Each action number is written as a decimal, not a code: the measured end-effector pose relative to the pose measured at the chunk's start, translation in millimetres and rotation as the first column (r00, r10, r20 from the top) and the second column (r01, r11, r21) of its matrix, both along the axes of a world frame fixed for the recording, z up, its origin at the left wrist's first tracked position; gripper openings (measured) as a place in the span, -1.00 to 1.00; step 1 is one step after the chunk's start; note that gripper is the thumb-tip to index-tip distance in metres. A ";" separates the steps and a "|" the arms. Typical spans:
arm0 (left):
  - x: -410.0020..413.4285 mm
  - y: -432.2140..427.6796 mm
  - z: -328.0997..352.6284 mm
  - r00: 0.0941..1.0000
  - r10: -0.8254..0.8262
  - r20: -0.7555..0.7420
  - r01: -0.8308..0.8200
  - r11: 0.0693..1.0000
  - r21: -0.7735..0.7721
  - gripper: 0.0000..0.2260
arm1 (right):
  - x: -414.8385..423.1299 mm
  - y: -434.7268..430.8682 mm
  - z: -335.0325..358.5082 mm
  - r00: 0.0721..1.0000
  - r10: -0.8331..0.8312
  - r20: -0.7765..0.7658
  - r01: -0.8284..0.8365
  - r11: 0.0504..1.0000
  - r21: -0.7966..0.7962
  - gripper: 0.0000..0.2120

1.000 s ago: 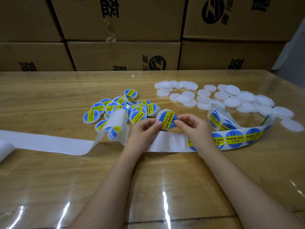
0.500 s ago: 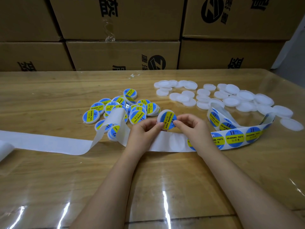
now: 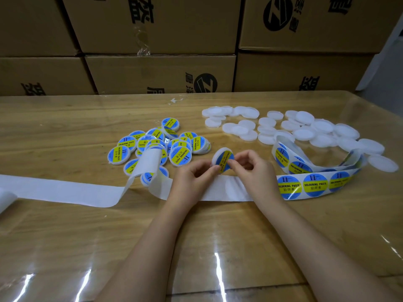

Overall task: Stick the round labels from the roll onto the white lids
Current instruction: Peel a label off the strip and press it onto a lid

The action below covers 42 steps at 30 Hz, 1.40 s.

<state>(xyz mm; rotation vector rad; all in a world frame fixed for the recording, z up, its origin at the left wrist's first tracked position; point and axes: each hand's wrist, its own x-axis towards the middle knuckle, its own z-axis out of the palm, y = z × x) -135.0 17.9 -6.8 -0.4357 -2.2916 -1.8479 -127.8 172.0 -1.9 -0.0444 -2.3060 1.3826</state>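
- The white lid (image 3: 219, 156) is held tilted between both hands, above the backing strip (image 3: 220, 189).
- The left hand (image 3: 194, 178) pinches its lower edge.
- The right hand (image 3: 250, 168) pinches the label (image 3: 225, 160) on it.

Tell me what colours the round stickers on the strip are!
The round labels are blue with a yellow band across the middle; the head view shows it.

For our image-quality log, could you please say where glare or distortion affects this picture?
Head view: glare streaks on the glossy table near the bottom edge; wide-angle distortion bows the cardboard boxes; print on the label strip reads sharp.
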 end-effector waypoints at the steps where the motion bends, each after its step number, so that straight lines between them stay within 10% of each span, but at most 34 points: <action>1: 0.0 -0.2 1.6 1.000 -0.008 0.021 0.008 1.000 0.008 -0.89 | 0.2 -0.5 0.0 1.000 -0.018 -0.023 0.019 0.998 0.058 -0.87; 12: 0.0 -3.6 10.9 0.976 -0.156 0.149 0.096 0.932 0.349 -0.87 | 7.4 -8.4 3.9 0.990 0.038 -0.134 -0.014 0.985 0.173 -0.67; 42: 0.5 -2.7 3.1 0.941 -0.317 0.119 0.285 0.931 0.228 -0.77 | 15.4 -11.3 12.1 0.991 0.092 -0.100 -0.084 0.993 0.085 -0.57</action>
